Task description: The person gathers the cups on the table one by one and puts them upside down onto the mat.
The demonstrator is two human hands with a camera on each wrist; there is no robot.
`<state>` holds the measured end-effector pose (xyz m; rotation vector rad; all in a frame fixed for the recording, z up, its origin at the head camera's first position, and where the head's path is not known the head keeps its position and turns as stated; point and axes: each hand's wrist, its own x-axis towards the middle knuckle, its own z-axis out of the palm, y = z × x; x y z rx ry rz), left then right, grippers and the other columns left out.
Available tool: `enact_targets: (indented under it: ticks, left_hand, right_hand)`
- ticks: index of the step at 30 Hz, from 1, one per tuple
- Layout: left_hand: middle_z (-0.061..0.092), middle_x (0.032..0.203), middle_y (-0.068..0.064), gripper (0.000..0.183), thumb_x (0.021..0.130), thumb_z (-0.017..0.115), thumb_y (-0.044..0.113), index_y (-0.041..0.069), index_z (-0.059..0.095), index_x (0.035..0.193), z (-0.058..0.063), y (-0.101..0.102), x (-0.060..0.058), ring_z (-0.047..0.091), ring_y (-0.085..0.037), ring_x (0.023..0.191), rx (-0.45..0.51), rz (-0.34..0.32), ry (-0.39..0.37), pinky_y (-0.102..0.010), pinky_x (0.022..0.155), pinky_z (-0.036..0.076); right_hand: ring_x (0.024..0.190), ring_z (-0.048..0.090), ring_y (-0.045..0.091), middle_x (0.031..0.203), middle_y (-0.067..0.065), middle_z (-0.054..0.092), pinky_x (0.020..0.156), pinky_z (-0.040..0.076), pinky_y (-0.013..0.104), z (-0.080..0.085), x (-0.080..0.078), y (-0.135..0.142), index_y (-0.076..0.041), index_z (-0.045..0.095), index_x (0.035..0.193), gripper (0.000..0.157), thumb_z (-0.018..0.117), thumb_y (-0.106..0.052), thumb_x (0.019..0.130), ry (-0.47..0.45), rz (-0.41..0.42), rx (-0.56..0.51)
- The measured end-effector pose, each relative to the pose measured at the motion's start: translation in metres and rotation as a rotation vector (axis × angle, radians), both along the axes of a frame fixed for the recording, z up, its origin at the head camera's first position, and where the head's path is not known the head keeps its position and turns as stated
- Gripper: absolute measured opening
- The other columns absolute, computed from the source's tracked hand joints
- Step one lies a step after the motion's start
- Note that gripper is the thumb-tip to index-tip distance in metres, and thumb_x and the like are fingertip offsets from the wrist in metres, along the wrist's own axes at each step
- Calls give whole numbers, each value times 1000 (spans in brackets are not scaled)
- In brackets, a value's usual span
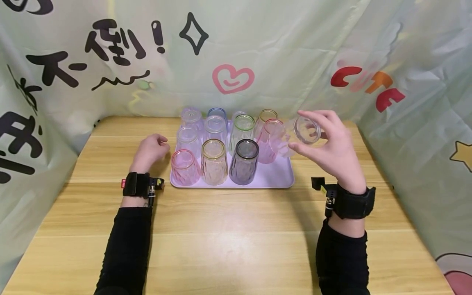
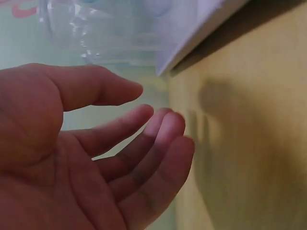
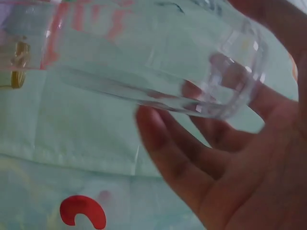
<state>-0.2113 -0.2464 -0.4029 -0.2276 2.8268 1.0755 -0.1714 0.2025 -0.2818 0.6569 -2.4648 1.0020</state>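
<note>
In the head view my right hand [image 1: 339, 143] grips a clear glass [image 1: 289, 140] by its thick base end, between thumb and fingers. The glass tilts, its other end pointing left over the tray's right end, beside a pink glass [image 1: 267, 147]. The right wrist view shows the fingers around this same glass [image 3: 192, 76]. Left of the lilac tray [image 1: 275, 175], my left hand [image 1: 151, 149] stays low over the table with fingers loosely bent. Nothing is between those fingers in the left wrist view, where the hand [image 2: 86, 148] is close to the tray's edge.
Several tinted glasses appear to stand upside down on the tray. At its front are a pink glass [image 1: 185, 169], an amber glass [image 1: 214, 164] and a dark grey glass [image 1: 244, 164]. A printed curtain [image 1: 280, 49] hangs behind the wooden table [image 1: 228, 246].
</note>
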Motion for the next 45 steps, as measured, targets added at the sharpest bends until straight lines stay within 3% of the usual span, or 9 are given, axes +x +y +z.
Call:
enact_targets:
  ticks: [8, 22, 32, 45]
  left_hand:
    - [54, 104, -15, 39, 82, 51, 17, 0, 51, 117, -10, 1, -5, 49, -27, 89, 0, -3, -49, -42, 78, 43]
    - [56, 105, -19, 40, 83, 56, 13, -3, 50, 118, -14, 7, -10, 54, -26, 88, 94, -52, -58, -40, 80, 46]
    - [58, 101, -16, 35, 82, 59, 13, 0, 55, 114, -17, 10, -12, 53, -25, 87, 105, -52, -67, -40, 81, 45]
    - [57, 102, -16, 35, 81, 59, 11, 0, 54, 114, -17, 9, -12, 53, -25, 88, 118, -52, -65, -40, 81, 45]
  right_hand:
    - [98, 44, 17, 114, 0, 48, 75, 40, 42, -13, -10, 5, -33, 54, 121, 60, 78, -37, 66, -182, 120, 218]
    - [100, 45, 23, 114, 8, 48, 83, 42, 42, -44, -33, -9, -16, 56, 113, 59, 75, -9, 58, -348, 262, 418]
    - [102, 47, 24, 114, 8, 51, 85, 43, 41, -57, -37, -20, -15, 58, 107, 60, 81, -11, 52, -388, 202, 487]
    - [86, 49, 20, 103, 6, 54, 75, 46, 37, -59, -32, -33, -14, 61, 107, 60, 84, -18, 52, -421, 109, 553]
